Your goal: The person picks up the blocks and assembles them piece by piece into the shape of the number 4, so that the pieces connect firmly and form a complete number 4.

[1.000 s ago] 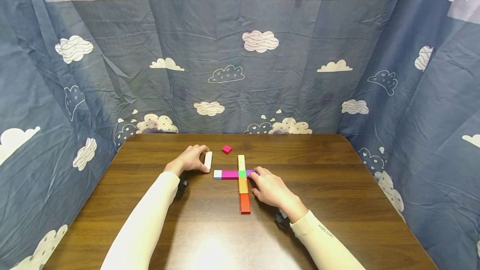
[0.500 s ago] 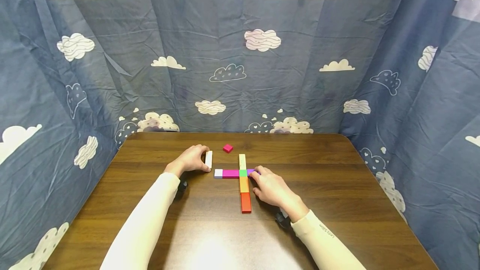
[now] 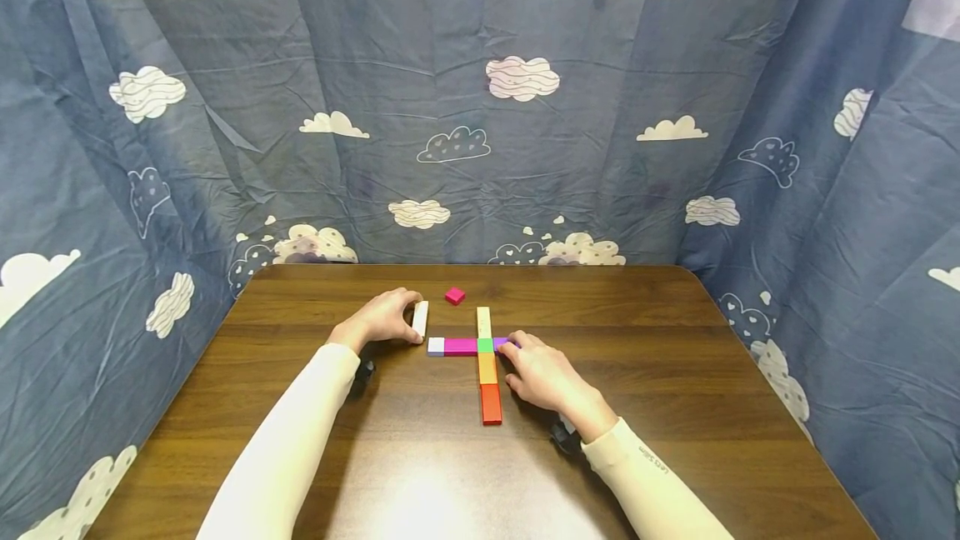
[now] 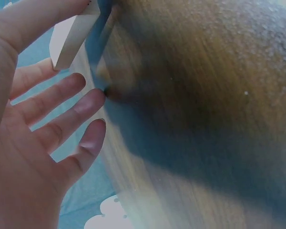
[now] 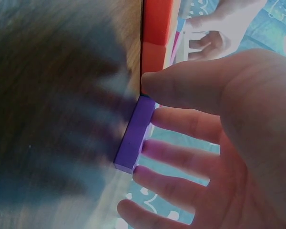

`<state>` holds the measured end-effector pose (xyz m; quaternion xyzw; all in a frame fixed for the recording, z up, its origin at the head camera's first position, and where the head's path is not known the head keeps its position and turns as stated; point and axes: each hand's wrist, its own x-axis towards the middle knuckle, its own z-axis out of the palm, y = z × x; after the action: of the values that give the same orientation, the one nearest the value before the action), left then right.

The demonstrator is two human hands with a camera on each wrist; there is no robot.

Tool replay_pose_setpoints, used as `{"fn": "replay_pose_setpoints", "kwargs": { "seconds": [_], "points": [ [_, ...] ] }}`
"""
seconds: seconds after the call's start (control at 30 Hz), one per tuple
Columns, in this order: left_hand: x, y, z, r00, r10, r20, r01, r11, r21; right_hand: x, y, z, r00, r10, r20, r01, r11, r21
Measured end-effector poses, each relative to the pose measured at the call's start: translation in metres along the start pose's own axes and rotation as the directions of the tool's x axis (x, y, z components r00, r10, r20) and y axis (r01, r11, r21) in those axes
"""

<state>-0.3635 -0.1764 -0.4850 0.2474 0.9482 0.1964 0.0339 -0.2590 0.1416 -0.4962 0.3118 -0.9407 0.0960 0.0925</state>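
Observation:
My left hand (image 3: 381,319) pinches a white, flat oblong block (image 3: 421,319) between thumb and index finger; its other fingers stay free of it in the left wrist view. Just right of it, colored blocks form a cross on the table. A green block (image 3: 485,346) sits at the center, a cream block (image 3: 483,322) above, and orange (image 3: 487,368) and red blocks (image 3: 491,405) below. A magenta block (image 3: 461,347) and a pale blue block (image 3: 436,347) make the left arm. My right hand (image 3: 543,373) rests fairly straight fingertips on the purple block (image 5: 135,133), thumb against the orange one.
Behind the cross lies a loose crimson block (image 3: 455,296). The brown wooden table (image 3: 675,407) has rounded far corners. A blue curtain (image 3: 465,215) with cloud prints hangs behind and along both sides.
My left hand has shifted slightly to the right with the white block, bringing it a little closer to the cross. The right hand and the cross have stayed in place.

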Motion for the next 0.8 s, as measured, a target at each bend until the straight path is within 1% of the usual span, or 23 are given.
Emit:
{"fn": "replay_pose_setpoints", "kwargs": {
  "seconds": [0.27,0.47,0.6,0.8],
  "points": [
    [0.002,0.001,-0.002,1.000,0.028,-0.002,-0.028,0.998,0.050,0.000,0.001,0.002,1.000,-0.010,-0.022,0.010,1.000,-0.013],
    [0.004,0.006,-0.003,1.000,0.025,0.007,-0.025,0.997,0.073,0.000,0.000,0.001,1.000,0.007,0.007,-0.006,1.000,-0.007],
    [0.006,0.009,-0.003,0.999,0.017,0.028,-0.020,0.996,0.085,0.000,0.000,0.002,1.000,0.014,0.014,-0.014,1.000,-0.013],
    [0.010,0.012,-0.002,0.997,0.026,0.072,-0.032,0.996,0.081,0.000,0.000,0.001,1.000,0.005,-0.003,-0.005,1.000,-0.017]
  ]
}}
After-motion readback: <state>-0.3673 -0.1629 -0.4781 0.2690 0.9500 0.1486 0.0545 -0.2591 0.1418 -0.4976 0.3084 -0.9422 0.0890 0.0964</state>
